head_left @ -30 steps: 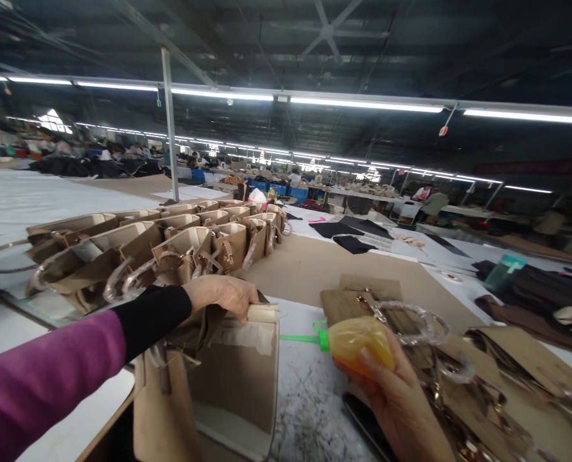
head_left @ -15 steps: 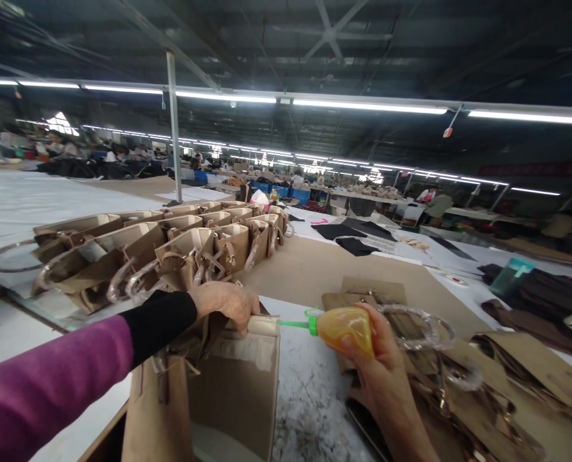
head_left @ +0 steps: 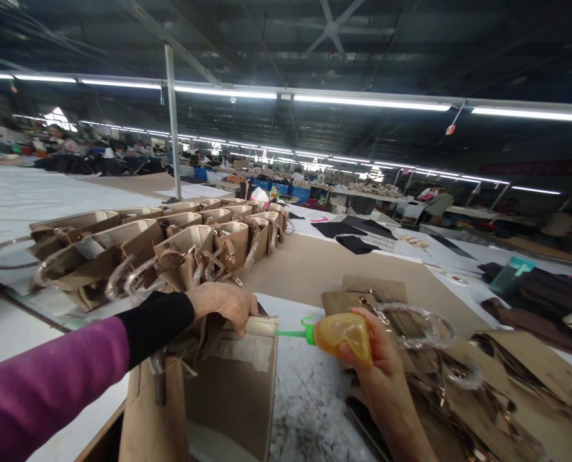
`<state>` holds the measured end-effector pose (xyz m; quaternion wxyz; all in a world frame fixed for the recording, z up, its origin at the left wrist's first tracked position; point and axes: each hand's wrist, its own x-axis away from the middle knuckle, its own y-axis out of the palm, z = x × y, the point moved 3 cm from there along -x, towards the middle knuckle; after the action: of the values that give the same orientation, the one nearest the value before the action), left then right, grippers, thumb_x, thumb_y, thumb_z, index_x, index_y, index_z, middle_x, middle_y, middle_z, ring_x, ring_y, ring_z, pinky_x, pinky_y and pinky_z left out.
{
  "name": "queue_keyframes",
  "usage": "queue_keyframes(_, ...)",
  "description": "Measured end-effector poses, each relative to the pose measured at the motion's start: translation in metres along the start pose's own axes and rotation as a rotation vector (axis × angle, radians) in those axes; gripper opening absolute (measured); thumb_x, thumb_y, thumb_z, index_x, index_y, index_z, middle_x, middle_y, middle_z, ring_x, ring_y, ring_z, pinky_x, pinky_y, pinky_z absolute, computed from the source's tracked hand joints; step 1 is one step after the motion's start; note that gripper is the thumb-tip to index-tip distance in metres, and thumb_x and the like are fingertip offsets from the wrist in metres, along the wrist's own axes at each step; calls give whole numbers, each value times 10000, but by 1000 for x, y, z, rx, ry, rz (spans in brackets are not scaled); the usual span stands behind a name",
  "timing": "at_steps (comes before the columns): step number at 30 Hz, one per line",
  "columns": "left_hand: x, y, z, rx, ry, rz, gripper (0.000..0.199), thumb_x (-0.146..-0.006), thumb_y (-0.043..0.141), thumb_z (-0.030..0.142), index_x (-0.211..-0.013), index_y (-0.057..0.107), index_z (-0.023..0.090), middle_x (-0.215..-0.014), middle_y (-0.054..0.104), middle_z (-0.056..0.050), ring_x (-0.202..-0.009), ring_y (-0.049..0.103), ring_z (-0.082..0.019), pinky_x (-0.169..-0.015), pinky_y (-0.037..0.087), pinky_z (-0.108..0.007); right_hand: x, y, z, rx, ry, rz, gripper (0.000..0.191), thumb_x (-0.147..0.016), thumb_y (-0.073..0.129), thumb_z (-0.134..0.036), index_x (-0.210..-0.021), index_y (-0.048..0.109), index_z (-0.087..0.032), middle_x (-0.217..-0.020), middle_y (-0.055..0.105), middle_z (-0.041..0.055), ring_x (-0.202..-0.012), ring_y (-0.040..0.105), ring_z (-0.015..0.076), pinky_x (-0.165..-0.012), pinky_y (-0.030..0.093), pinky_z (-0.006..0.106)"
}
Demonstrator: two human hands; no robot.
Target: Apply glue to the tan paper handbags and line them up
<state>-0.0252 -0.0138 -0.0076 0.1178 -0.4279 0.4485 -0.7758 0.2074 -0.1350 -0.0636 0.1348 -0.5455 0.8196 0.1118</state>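
Observation:
My left hand [head_left: 228, 305] grips the top edge of a tan handbag [head_left: 235, 388], its fingers closed over the folded rim. The bag's pale inner strip shows below those fingers, and part of the bag is hidden by my forearm. In my right hand [head_left: 379, 353] is a squeeze bottle [head_left: 343, 335] of amber liquid, held on its side with the fingers wrapped round it. Its thin green nozzle points left, and the tip is at the right end of the bag's rim; whether it touches I cannot tell.
Rows of open tan handbags [head_left: 136, 240] stand at the left. More tan bags [head_left: 459, 385] with plastic-wrapped handles lie at the right. Beyond are black pieces [head_left: 353, 234], a teal container [head_left: 511, 274] and a metal post [head_left: 173, 128]. People work far behind.
The bottle has shifted slightly down and left, and its nozzle has tilted a little. My left hand keeps its hold on the bag's rim.

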Motion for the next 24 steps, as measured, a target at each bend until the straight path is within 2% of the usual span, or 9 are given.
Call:
queue_keyframes(5, -3, 3, -3, 16, 56, 1, 264, -585, 692, 173, -847, 726, 168, -613, 566, 33, -579, 484, -126, -486, 361, -210, -3, 1, 1, -45, 1, 17, 527, -663, 800, -343, -1137, 584, -260, -982, 619, 14, -810, 560, 209, -715, 462, 304)
queue_keyframes(9, -2, 4, -3, 12, 31, 9, 289, -578, 697, 201, -864, 729, 179, -634, 595, 19, -579, 499, -135, -471, 352, -214, -8, 5, 3, -137, 25, 36, 519, -670, 803, -359, -1133, 587, -271, -967, 629, 16, -813, 566, 217, -719, 481, 316)
queue_keyframes(15, -1, 3, -5, 28, 36, 31, 214, -582, 695, 193, -794, 720, 191, -591, 554, 39, -553, 486, -124, -446, 319, -207, 4, 2, 7, -123, 72, 22, 527, -659, 809, -385, -1129, 598, -273, -938, 640, 8, -784, 573, 210, -682, 476, 293)
queue_keyframes(20, -5, 4, -9, 3, 48, 3, 245, -588, 695, 176, -831, 718, 178, -615, 567, 37, -568, 481, -124, -484, 353, -208, 9, 1, 11, -94, 99, -23, 512, -675, 804, -369, -1132, 596, -268, -939, 640, 1, -789, 570, 197, -697, 466, 279)
queue_keyframes(24, -2, 1, -8, 3, 50, 17, 285, -613, 677, 158, -896, 716, 160, -700, 632, 16, -610, 497, -126, -506, 369, -195, 6, 4, 8, -161, 125, 26, 566, -640, 824, -371, -1141, 581, -270, -976, 637, 9, -824, 582, 213, -712, 490, 305)
